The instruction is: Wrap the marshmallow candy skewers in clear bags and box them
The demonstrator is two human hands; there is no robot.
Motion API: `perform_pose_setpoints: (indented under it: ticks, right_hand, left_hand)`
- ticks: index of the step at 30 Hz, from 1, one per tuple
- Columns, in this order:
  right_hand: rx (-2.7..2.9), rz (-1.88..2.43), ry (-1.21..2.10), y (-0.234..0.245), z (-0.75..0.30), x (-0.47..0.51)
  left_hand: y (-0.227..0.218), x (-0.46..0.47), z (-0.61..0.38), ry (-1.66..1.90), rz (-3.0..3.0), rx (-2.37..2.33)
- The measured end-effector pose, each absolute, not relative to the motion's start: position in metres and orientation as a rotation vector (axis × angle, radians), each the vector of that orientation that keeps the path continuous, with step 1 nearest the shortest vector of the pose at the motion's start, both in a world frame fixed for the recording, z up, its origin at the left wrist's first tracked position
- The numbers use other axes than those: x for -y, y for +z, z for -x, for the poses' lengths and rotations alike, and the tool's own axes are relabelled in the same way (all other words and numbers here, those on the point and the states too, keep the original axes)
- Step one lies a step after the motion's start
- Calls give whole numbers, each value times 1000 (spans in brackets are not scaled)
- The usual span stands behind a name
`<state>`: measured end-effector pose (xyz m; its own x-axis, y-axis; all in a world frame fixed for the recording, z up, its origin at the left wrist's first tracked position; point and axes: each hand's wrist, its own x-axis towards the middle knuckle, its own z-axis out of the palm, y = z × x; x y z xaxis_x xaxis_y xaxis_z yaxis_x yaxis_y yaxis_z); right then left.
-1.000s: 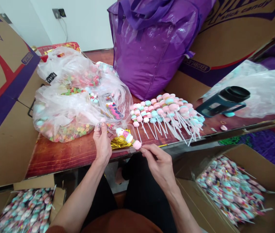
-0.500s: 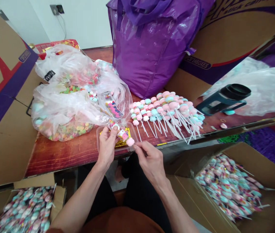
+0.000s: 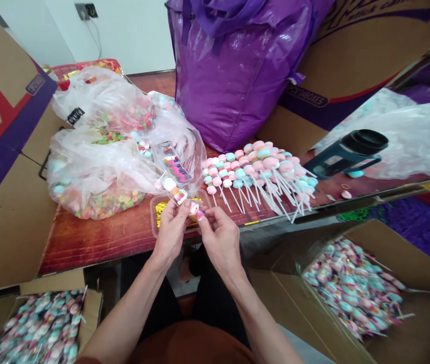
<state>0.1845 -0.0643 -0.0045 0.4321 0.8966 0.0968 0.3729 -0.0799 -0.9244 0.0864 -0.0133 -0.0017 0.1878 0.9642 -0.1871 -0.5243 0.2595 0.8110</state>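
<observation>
Between both hands is a marshmallow stick in a clear printed wrapper, slanting from upper left to lower right. My left hand is closed around its middle, thumb on top. My right hand pinches the lower end, where pink shows at the fingertips; the stick itself is hidden there. Just behind the hands, a clear plastic tray holds gold twist ties. Unwrapped marshmallow sticks lie in a pile right of the tray, their white sticks toward me. Flat printed wrappers lie behind the tray.
Plastic bags of sweets stand at left. A large purple bag is behind the pile, a dark bottle to its right. Open cartons of wrapped marshmallow sticks stand lower left and lower right. A tall carton borders the table's left.
My right hand has moved left, closer to my left hand. The marshmallows stick out further at the upper left, and the pink one that showed at the lower end is now mostly covered.
</observation>
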Motion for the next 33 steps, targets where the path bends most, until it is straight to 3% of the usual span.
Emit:
perform_pose_setpoints:
  ticks: [20,27,30,33]
  right_hand:
    - [1011,1349,993,1,-148,75]
    - [627,1035,1761,13,-110,81]
    - [1183,1196,1565,15,-123,78]
    - [1653,1573,896,10,-145,63]
  left_hand:
    - [4,32,-58,1191,-634,-850]
    - [10,52,-2,1051,-660,-754]
    - [11,50,7,1151,-633,-729]
    - [7,44,3,1236,-642,-747]
